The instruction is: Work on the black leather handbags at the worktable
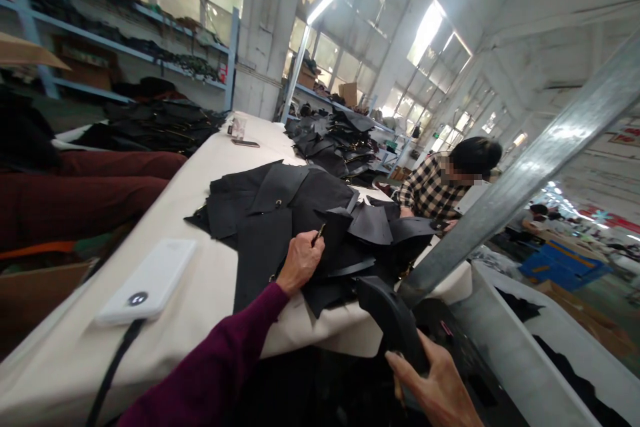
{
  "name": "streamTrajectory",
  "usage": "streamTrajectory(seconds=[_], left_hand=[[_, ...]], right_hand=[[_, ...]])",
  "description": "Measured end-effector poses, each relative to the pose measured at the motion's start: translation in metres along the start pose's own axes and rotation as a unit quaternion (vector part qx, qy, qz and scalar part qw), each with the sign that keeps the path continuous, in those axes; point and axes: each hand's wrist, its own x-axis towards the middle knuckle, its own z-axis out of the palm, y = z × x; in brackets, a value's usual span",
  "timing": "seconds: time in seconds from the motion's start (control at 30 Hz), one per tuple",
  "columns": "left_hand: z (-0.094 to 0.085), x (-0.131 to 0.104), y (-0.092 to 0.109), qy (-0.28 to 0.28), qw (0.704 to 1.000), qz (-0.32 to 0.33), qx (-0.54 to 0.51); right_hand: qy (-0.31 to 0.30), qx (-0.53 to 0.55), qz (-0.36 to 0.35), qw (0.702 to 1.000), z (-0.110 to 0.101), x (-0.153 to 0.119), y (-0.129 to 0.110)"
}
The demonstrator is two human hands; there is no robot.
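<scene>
My left hand (301, 259), in a purple sleeve, is closed over a pile of flat black leather-like pieces (265, 240) on the table. A small dark item with a gold-coloured glint (319, 233) shows at its fingertips; its kind is unclear. Off the table's near edge, my right hand (440, 380) grips a curved black leather-like panel (390, 313) between thumb and fingers. A gold-coloured bit hangs just under the right thumb.
A white power bank (150, 280) with a black cable lies on the cream-covered table (200, 293). A phone (245, 143) lies farther back. On the right are a slanted metal post (525, 167), a pale bin (530, 347) and a person in a checked shirt (425, 183).
</scene>
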Motion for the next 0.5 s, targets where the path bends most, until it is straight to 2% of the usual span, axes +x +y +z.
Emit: streamTrajectory(seconds=[0.03,0.07,0.13,0.2,0.23,0.37,0.5], left_hand=[[-0.005,0.0,-0.004,-0.021,0.994,-0.037,-0.1],[-0.009,-0.001,-0.009,-0.051,0.976,-0.073,-0.199],[-0.01,-0.004,-0.022,-0.107,0.913,-0.146,-0.365],[-0.007,-0.008,-0.035,-0.134,0.86,-0.203,-0.45],[-0.004,-0.01,-0.041,-0.132,0.847,-0.22,-0.465],[0.003,-0.013,-0.056,-0.115,0.845,-0.219,-0.475],[0.002,-0.013,-0.065,-0.135,0.85,-0.183,-0.475]], right_hand=[[0.001,-0.001,-0.003,1.0,0.001,0.001,-0.004],[0.0,0.003,-0.005,1.0,0.003,0.001,-0.01],[-0.005,0.013,-0.012,1.0,0.007,0.003,-0.022],[-0.008,0.016,-0.019,1.0,0.012,0.006,-0.035],[-0.007,0.014,-0.024,1.0,0.014,0.009,-0.041],[-0.001,0.018,-0.039,0.999,0.023,0.028,-0.058],[0.02,0.015,-0.074,0.997,0.033,0.057,-0.072]])
